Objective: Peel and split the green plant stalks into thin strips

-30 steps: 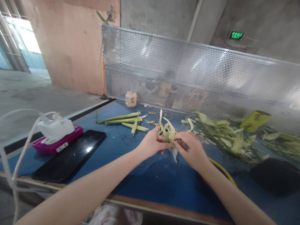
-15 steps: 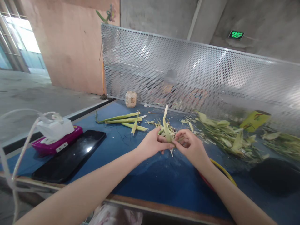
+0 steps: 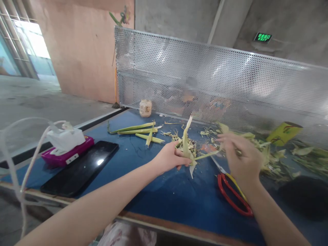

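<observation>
My left hand (image 3: 174, 156) is closed on a pale yellow-green husk (image 3: 186, 141), with its pointed end up and a loose flap hanging below the fingers. A thin green strip (image 3: 205, 155) runs from the husk's base to my right hand (image 3: 242, 155), whose fingers are pinched around its far end and slightly blurred. Behind the left hand lies a heap of shredded plant scraps (image 3: 194, 145). Scissors (image 3: 234, 194) with red and yellow handles rest on the blue table under my right wrist, blades pointing away.
Several trimmed green stalks (image 3: 138, 130) and a wrapped jar (image 3: 145, 108) are further back. Left are a black phone (image 3: 80, 167) and a magenta power strip (image 3: 68, 150) with cables. Leafy husks (image 3: 271, 160) and a yellow tube (image 3: 284, 132) lie right. A perforated metal screen (image 3: 164, 68) stands behind.
My right hand has moved away to the right from the left hand, drawing the thin strip out between them. The scissors are now more exposed. My left hand still holds the husk.
</observation>
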A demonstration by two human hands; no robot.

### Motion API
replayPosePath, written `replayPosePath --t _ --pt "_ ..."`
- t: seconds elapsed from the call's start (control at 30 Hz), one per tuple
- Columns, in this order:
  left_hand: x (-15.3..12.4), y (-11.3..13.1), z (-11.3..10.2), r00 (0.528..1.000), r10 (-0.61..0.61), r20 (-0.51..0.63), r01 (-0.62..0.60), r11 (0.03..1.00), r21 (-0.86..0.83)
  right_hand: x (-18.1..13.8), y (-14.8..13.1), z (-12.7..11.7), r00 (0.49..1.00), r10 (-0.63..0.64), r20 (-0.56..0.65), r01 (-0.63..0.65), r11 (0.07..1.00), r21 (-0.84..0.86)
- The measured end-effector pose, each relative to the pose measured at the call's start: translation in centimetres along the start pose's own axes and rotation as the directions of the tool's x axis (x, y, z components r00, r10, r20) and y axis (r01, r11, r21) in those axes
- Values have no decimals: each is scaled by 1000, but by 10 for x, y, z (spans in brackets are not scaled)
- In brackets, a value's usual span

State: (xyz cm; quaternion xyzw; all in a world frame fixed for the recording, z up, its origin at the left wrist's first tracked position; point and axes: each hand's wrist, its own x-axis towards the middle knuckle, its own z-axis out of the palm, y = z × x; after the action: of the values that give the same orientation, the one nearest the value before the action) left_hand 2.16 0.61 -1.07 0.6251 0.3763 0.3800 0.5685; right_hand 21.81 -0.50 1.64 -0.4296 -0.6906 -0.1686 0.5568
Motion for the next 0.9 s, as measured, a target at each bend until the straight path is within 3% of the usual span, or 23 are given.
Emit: replayPosePath --t 0.03,0.1,0.13,0.23,0.3,0.33,0.53,0.7,0.9 --pt "0 -1 1 1000 -4 25 4 1000 -13 3 3 -2 1000 29 2 -29 999 32" --pt "-1 -3 2 994 -17 107 22 999 -43 7 9 -3 977 144 155 -168 974 155" --pt "-1 -4 2 987 -28 161 38 998 -59 7 12 -1 938 197 287 -267 936 231" --pt "-4 -3 2 950 -36 310 73 992 -108 0 19 11 724 227 652 -557 750 357" --pt "-6 0 1 927 -19 374 77 987 -142 -7 20 21 634 189 750 -652 652 387" --pt "-7 2 1 919 -17 394 84 985 -153 -10 20 25 612 164 773 -681 607 410" --pt "-7 6 1 886 -159 436 254 952 -169 -18 14 32 618 100 780 -739 414 532" --pt "-7 4 2 859 -173 482 310 925 -220 -19 15 29 615 104 782 -734 438 519" --pt "-7 5 0 848 -186 496 331 917 -223 -17 9 28 647 128 752 -706 474 526"
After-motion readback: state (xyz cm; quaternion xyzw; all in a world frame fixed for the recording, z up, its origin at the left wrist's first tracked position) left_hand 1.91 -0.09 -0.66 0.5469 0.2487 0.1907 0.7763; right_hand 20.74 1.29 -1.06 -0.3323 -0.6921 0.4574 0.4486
